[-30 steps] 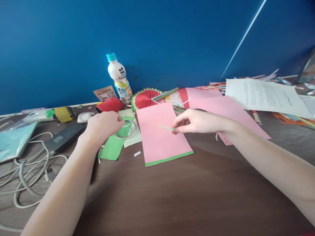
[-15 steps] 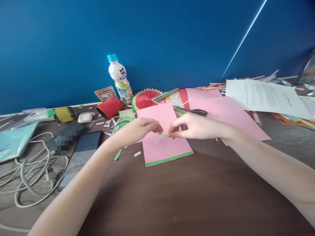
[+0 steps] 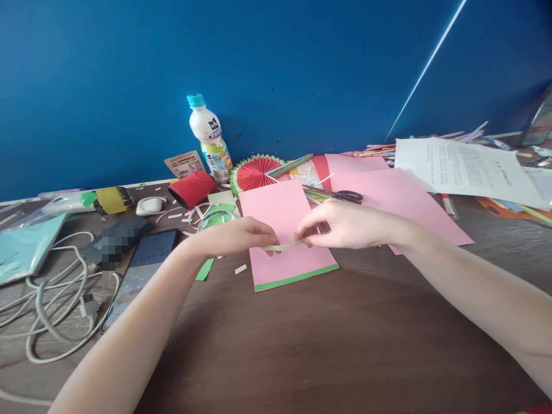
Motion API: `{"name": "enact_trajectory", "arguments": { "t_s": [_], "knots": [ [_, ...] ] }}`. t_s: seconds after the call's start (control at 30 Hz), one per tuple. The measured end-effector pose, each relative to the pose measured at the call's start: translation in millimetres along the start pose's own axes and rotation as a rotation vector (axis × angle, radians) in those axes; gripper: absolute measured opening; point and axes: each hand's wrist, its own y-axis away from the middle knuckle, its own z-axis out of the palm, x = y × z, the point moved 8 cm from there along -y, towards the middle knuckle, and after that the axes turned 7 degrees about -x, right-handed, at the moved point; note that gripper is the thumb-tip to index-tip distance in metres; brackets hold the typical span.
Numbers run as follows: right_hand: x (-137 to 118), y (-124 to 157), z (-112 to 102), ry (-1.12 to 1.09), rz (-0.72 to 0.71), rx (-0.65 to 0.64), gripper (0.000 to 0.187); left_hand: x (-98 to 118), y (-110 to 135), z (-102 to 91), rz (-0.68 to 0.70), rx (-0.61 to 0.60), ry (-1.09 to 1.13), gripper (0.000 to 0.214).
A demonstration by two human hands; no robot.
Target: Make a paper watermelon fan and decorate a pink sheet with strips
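Observation:
A narrow pale green paper strip [image 3: 288, 246] stretches between my two hands above a pink sheet of paper [image 3: 278, 201]. My left hand [image 3: 248, 234] pinches its left part, and my right hand [image 3: 330, 225] pinches the right end with thumb and fingers. Along the near edge of the pink sheet runs a darker green band [image 3: 297, 277]. Behind my right hand lie dark-handled scissors [image 3: 350, 196], partly over other paper. My fingers cover parts of the strip and of the sheet.
A bottle [image 3: 211, 135] stands by the blue wall, with a red folded-paper fan [image 3: 259, 172] to its right. Left are a red roll [image 3: 192, 188], a phone [image 3: 144, 270] and a tangled white cable [image 3: 41, 310]. At right lie more pink paper [image 3: 414, 207] and a printed sheet [image 3: 466, 169].
My left hand has moved slightly left and down, away from my right hand. A longer stretch of the pale strip now shows between them. The pink sheet has stayed in place.

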Motion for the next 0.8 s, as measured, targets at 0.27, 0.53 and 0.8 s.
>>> {"name": "enact_trajectory", "arguments": {
  "t_s": [0.27,0.53,0.8],
  "knots": [
    [-2.0,1.0,-1.9,0.009,-0.013,0.015,0.023,0.3,-0.1,5.5,0.045,-0.097,0.090,0.015],
    [-0.7,1.1,-2.2,0.023,-0.001,0.001,0.023,0.4,-0.1,7.4,0.030,-0.104,0.085,0.015],
    [-0.8,1.2,-2.5,0.017,-0.002,0.005,0.024,-2.2,-1.9,9.1,-0.004,-0.121,-0.010,0.014]
  ]
}}
